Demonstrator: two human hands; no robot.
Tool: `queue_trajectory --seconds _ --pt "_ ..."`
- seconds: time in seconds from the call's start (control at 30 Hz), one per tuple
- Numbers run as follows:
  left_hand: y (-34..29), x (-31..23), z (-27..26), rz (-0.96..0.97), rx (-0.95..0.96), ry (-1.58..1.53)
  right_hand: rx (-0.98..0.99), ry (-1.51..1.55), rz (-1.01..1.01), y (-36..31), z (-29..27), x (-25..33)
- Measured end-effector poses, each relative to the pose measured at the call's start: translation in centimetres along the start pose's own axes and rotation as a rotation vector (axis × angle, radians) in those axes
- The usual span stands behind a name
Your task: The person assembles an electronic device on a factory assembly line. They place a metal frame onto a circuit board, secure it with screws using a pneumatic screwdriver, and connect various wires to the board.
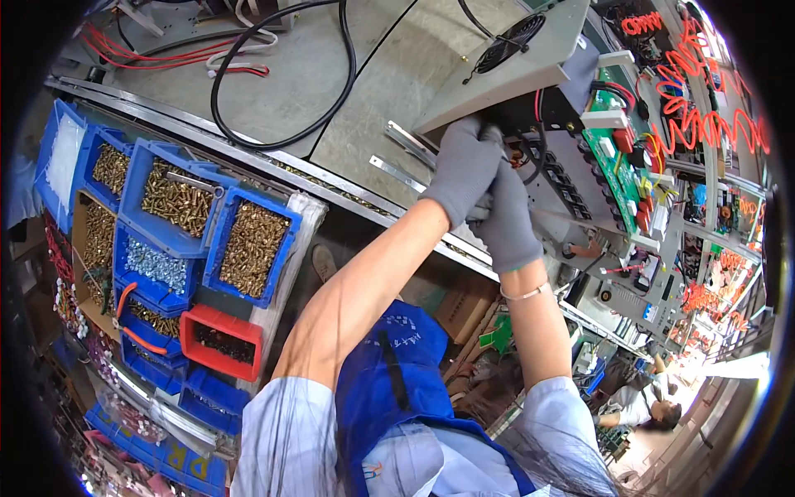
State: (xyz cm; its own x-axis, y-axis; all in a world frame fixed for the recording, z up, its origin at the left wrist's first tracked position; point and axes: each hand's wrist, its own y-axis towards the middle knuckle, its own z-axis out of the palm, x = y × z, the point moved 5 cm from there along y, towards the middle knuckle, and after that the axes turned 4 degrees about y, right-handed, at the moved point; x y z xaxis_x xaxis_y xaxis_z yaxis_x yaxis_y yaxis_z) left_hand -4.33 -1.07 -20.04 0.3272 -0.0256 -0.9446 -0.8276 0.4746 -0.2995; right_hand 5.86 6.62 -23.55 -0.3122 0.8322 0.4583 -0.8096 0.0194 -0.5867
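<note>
My left hand (pixel 464 170) and my right hand (pixel 508 222), both in grey knit gloves, are close together at the near side of a metal equipment housing (pixel 464 93). The fingers of both are curled in. Whatever they grip is hidden by the gloves. A round black fan (pixel 512 41) is set in the housing's grey panel. Further right in the unit stands a green circuit board (pixel 611 170) with wires and white connectors. Slotted metal strips (pixel 401 175) lie on the bench just left of my left hand.
Blue bins (pixel 217 242) of brass screws and other small hardware crowd the left, with a red bin (pixel 207 316) of dark parts. A black cable (pixel 214 99) loops over the metal bench (pixel 381 74). Coiled red hoses (pixel 696 116) hang right; another person (pixel 642 406) is beyond.
</note>
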Motion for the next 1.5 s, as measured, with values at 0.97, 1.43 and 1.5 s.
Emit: queue_trajectory --seconds 0.97,1.43,1.5 --pt "6.7 -21.8 2.1 0.690 0.094 0.872 -0.911 -0.514 -0.995 -30.9 -21.0 24.5" --pt "6.4 -24.0 7.5 0.978 0.339 1.879 -0.826 -0.857 -0.817 -31.6 -10.4 25.4" --pt "6.6 -23.7 7.9 1.002 0.357 1.926 -0.818 -0.845 -0.904 -31.3 -11.3 25.0"
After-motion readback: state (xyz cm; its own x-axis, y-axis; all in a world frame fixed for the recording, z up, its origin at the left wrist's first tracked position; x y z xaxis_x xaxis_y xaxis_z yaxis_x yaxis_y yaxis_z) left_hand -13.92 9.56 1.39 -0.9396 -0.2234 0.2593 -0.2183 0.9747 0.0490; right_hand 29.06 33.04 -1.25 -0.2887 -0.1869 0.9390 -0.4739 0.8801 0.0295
